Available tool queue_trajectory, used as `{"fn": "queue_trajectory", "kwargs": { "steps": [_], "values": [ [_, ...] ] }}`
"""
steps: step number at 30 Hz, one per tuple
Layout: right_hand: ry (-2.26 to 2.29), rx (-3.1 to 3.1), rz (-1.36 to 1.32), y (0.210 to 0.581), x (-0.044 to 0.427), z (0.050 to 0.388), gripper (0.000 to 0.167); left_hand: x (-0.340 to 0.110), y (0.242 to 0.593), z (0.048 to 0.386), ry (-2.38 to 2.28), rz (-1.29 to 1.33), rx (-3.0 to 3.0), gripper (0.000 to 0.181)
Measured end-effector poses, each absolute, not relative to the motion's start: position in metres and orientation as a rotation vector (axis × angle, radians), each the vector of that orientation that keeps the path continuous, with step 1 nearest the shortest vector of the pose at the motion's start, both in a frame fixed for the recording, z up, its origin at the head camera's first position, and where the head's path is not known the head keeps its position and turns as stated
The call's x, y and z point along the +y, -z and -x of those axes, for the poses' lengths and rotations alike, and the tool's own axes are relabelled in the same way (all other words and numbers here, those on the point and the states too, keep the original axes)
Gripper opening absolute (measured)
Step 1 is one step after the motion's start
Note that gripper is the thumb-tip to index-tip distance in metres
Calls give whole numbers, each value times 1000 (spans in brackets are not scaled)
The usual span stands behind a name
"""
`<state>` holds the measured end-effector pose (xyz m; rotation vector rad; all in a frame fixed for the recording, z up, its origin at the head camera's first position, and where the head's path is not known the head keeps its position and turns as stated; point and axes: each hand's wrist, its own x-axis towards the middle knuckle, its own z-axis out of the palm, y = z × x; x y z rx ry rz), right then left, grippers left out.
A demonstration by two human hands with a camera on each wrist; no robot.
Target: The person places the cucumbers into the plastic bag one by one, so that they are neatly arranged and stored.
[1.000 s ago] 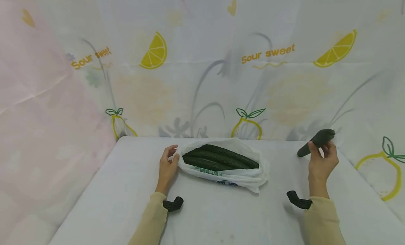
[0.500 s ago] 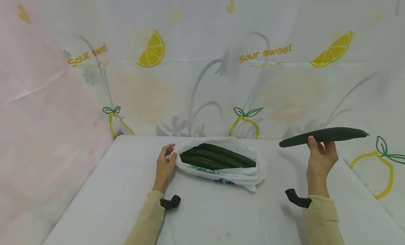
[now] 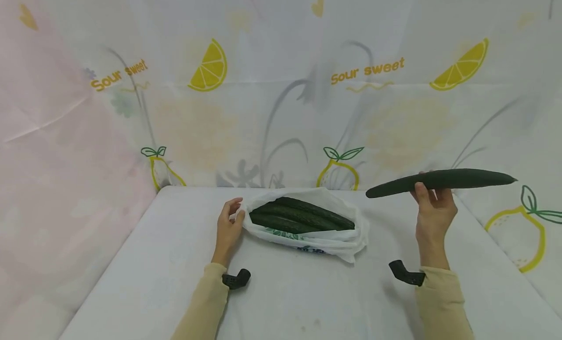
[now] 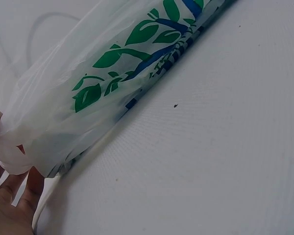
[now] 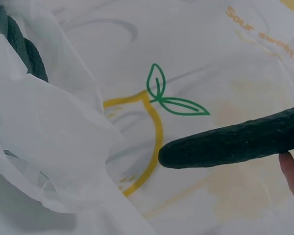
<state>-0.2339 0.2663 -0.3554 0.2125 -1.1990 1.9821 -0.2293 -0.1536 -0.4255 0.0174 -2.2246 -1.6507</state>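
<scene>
A long dark green cucumber [image 3: 470, 178] is held raised above the right side of the table by my right hand [image 3: 434, 218], thumb on the near side and fingers behind. It lies nearly level, its left end a little lower. In the right wrist view the same cucumber [image 5: 230, 142] points toward the bag. My left hand [image 3: 228, 232] grips the left end of a white plastic bag [image 3: 281, 238]; the left wrist view shows the bag [image 4: 54, 132] bunched between thumb and fingers. Several cucumbers [image 3: 303, 215] lie side by side in the bag's open mouth.
The white-covered table [image 3: 307, 301] carries the bag near its far edge. Behind it hangs a printed cloth backdrop [image 3: 263, 110] with lemons and lettering. A black device [image 3: 237, 279] sits on the left wrist, and another black device [image 3: 406, 273] on the right.
My right hand has turned the cucumber from pointing away to lying sideways, raised it and shifted it left toward the bag. The left hand stays at the bag's end.
</scene>
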Motion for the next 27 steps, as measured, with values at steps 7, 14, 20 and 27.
{"fn": "queue_trajectory", "kwargs": {
  "steps": [7, 14, 20, 27],
  "values": [
    [-1950, -1376, -266, 356, 257, 233, 39, -153, 425, 229, 1647, -29, -2232, 36],
    [-1989, -1402, -396, 358, 248, 232, 37, -160, 447, 246, 1674, -52, -2230, 37],
    [-1948, -1504, -468, 365, 240, 234, 40, -162, 456, 250, 1643, -40, -2225, 35],
    [-1859, -1654, -525, 369, 234, 234, 42, -161, 455, 250, 1619, -29, -2219, 35]
  ]
}}
